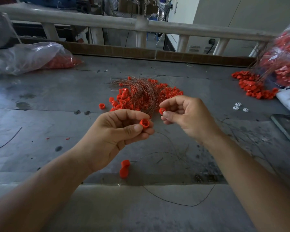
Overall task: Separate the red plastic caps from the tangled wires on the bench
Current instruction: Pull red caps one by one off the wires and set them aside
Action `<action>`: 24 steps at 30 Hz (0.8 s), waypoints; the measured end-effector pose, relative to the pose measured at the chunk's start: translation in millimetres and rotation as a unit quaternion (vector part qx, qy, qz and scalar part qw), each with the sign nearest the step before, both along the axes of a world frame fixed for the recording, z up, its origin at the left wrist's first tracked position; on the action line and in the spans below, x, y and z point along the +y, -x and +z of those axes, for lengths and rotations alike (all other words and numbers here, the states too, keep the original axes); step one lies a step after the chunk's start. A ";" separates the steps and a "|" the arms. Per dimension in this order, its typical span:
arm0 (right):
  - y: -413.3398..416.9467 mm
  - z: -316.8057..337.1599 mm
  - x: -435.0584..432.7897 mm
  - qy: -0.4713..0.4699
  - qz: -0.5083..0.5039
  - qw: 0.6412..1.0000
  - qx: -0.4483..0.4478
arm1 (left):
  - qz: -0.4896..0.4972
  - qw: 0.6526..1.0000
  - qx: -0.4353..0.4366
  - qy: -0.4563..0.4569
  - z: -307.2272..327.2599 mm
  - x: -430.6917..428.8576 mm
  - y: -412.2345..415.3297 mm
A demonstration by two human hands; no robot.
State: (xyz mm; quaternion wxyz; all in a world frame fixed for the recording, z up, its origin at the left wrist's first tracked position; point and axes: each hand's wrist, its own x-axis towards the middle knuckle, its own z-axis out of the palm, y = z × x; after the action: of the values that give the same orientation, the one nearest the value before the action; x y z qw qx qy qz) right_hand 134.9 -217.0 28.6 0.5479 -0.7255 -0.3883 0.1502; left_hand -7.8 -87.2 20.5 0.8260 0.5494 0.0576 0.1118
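Grey scuffed metal bench (40, 101) is viewed from above. Nearest, a thin dark loose wire (182, 200) is looped by the front edge. Just beyond it a single fallen red plastic cap (124, 168) is laid on its side.

Above the bench, the left hand (114, 134) is curled, and a round red cap (144, 123) is pinched between thumb and forefinger, open end up. The right hand (187, 114) is held close beside it, not touching. A second small red cap (161, 110) is nipped at its thumb and index tips, with the other fingers loosely bent.

Behind the hands, a tangled pile of coppery wires and red caps (141, 94) is heaped mid-bench. To the right, small white plastic bits (238, 106) and a dark flat screen (286, 126) are seen.

Further right, spilled red caps (251, 87) are spread below a clear bag of red caps (283, 61), which is blurred. At far left a second clear plastic bag (32, 56) is slumped. A white pipe railing (90, 20) is set behind the bench.
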 end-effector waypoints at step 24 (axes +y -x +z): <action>14.3 5.3 -1.6 -0.061 0.079 0.986 0.131 | 0.021 0.999 0.010 -0.024 0.9 -1.9 -1.6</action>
State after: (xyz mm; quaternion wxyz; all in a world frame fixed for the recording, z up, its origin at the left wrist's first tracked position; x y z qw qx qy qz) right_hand 120.6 -218.6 33.9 0.6236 -0.6316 -0.3782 0.2627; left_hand -6.2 -89.1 21.4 0.8096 0.5687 0.0745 0.1248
